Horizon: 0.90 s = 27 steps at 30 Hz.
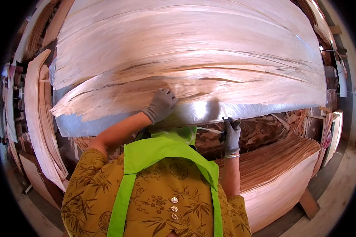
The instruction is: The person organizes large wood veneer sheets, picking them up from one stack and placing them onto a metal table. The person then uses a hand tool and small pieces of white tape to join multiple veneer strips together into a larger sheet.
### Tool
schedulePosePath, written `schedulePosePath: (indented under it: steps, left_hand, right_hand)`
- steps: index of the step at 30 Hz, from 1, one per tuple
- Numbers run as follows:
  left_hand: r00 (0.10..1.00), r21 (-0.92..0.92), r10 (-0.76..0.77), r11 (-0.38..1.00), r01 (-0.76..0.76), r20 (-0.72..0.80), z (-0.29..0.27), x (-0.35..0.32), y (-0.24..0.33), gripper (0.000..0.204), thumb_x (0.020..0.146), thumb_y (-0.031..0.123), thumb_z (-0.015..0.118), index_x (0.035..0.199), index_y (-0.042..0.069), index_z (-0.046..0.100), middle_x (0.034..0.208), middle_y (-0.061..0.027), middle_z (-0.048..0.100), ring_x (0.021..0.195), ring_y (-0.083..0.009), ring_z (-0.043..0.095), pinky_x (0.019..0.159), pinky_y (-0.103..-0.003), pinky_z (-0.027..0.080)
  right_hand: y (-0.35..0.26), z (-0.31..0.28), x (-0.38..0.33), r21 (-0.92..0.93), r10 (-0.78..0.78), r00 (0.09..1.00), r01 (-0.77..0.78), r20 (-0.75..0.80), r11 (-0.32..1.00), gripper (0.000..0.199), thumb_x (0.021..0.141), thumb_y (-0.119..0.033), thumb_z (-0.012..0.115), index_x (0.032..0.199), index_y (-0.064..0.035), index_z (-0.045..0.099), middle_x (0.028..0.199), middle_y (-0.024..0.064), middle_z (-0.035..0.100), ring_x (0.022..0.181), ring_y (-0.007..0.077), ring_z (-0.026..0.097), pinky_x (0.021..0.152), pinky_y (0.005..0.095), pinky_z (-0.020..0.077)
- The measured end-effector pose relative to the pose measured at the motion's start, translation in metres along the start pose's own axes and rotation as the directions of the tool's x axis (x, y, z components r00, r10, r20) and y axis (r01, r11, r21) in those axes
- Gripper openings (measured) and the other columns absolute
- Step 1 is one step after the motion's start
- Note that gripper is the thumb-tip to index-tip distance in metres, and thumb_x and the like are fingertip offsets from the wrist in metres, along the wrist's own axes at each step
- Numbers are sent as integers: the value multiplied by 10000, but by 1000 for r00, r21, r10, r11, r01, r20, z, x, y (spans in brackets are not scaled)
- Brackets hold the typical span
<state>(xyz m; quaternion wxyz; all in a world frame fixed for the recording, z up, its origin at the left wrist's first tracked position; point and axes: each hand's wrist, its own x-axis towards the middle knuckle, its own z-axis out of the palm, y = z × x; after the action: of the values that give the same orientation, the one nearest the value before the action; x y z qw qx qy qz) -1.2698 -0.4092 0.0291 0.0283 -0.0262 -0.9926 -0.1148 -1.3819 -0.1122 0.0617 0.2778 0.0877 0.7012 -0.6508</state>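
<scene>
Two grey-gloved hands of ours work at the near edge of a broad, pale wood sheet [186,51], which lies across a shiny metal surface [265,110] and covers most of the far side. Our left hand [162,103] reaches to the sheet's near edge, its fingers curled; we cannot tell whether they pinch the wood or only press on it. Our right hand [231,136] stands to its right, just at the near rim of the metal, closed around a slim tool [226,115] whose thin pale tip points away from us; the rest is mostly hidden by our fingers.

Long cracks and ripples run across the sheet from left to right, and its near left edge is ragged, with bare metal showing there. Below the metal rim we see a heap of torn brown scraps [261,132]. To the near right sits a thick stack of thin wood sheets [281,193], its top layers brown and wavy. On the left, long pale strips [41,118] stand bent. We wear a bright green apron [166,148] over a mustard, leaf-patterned shirt [154,193].
</scene>
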Motion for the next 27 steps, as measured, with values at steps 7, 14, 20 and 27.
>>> schedulePosePath:
  steps: [7,14,20,27]
  left_hand:
    - [986,96,77,991,-91,145,-15,13,2,261,738,256,622,912,63,615,985,-109,579,959,-265,532,860,-409,399]
    - [983,-83,168,981,-174,-72,-6,132,45,606,824,380,591,1305,50,429,1355,-152,405,1249,-290,388,1047,-431,301]
    - [985,-8,128,991,-130,-112,52,182,49,685,836,429,563,1374,56,360,1458,-117,300,1343,-260,268,1125,-419,130]
    - [967,73,146,988,-133,-210,60,182,53,494,798,322,620,1210,59,549,1402,-93,393,1308,-250,321,1078,-439,230]
  right_hand:
    - [-13,-2,54,54,-95,989,90,113,994,196,860,-189,648,986,-39,641,578,-22,523,464,47,432,430,187,318]
    - [-14,-10,50,89,-60,995,53,82,995,190,861,-174,641,984,-30,645,576,-18,525,465,54,439,429,193,326]
    - [19,-93,26,215,-6,947,79,-321,974,105,869,-104,594,947,-50,637,647,-51,526,500,55,437,447,200,328]
    - [2,-110,20,34,-75,944,91,-321,995,113,881,-142,601,920,-53,658,687,-67,535,522,23,398,440,185,281]
